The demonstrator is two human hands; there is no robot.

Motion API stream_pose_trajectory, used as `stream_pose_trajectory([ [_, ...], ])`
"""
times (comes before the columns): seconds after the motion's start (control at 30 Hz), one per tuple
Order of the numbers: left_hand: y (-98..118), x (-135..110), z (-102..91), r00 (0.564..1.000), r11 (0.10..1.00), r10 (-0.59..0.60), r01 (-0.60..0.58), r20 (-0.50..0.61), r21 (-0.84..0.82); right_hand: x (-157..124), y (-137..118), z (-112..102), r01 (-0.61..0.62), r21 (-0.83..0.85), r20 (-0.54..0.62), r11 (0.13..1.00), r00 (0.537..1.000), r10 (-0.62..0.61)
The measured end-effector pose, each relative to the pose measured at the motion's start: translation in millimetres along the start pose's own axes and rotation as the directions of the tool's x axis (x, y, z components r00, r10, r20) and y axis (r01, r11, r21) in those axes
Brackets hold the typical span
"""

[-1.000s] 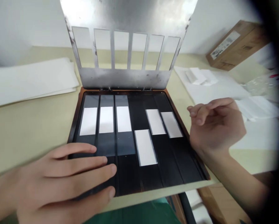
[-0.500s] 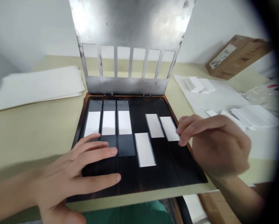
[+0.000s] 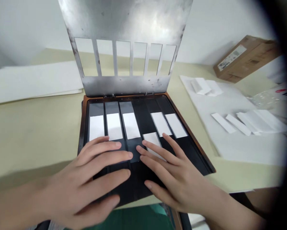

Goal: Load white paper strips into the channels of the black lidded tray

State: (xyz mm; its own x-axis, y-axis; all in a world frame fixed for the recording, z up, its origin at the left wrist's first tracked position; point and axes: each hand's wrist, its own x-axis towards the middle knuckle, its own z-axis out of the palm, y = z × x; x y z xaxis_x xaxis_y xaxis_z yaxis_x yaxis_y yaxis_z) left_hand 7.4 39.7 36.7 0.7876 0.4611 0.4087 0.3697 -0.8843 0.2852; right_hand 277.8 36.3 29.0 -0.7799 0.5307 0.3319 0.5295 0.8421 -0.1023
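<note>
A black tray (image 3: 143,110) with a brown rim lies before me, its metal lid (image 3: 126,24) with a row of rectangular windows raised at the back. White rectangular pieces rest on it: three on dark strips at the left, such as one white piece (image 3: 131,125), and two at the right, including the outer white piece (image 3: 176,125). Nearer me is another white piece (image 3: 152,140), partly hidden under the fingers of my right hand (image 3: 172,169), which are spread. My left hand (image 3: 92,179) has its fingers stretched out over the tray's lower left, holding nothing.
White sheets (image 3: 35,78) lie on the pale table (image 3: 35,127) at left. On the right, a white sheet (image 3: 229,150) carries small white pieces (image 3: 207,87) and several strips (image 3: 238,124). A cardboard box (image 3: 244,59) stands behind, near a clear plastic bag (image 3: 265,97).
My right hand has moved left and inward, from the tray's right edge to the nearer white piece, and its fingers have opened. My left hand has shifted slightly right. The view has tilted a little.
</note>
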Motion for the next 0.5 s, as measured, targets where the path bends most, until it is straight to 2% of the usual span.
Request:
stream_pose_trajectory([
  [0.1,-8.4,14.9,-0.7,0.992,1.000,-0.029,0.028,-0.119,-0.007,-3.1,-4.8,1.1,0.052,-0.045,-0.034,0.998,0.998,-0.053],
  [0.23,-21.1,33.4,-4.1,0.977,0.998,-0.067,0.068,-0.202,-0.001,-10.0,-12.3,2.9,0.105,-0.086,-0.114,0.991,0.987,-0.114],
  [0.37,-27.6,41.0,-5.6,0.969,0.993,-0.118,0.117,-0.215,-0.016,-23.9,-21.7,6.8,0.122,-0.113,-0.204,0.986,0.968,-0.143],
  [0.5,-31.5,38.6,0.4,0.974,0.994,-0.110,0.106,-0.196,-0.030,-35.1,-30.7,10.3,0.139,-0.146,-0.188,0.979,0.968,-0.165],
])
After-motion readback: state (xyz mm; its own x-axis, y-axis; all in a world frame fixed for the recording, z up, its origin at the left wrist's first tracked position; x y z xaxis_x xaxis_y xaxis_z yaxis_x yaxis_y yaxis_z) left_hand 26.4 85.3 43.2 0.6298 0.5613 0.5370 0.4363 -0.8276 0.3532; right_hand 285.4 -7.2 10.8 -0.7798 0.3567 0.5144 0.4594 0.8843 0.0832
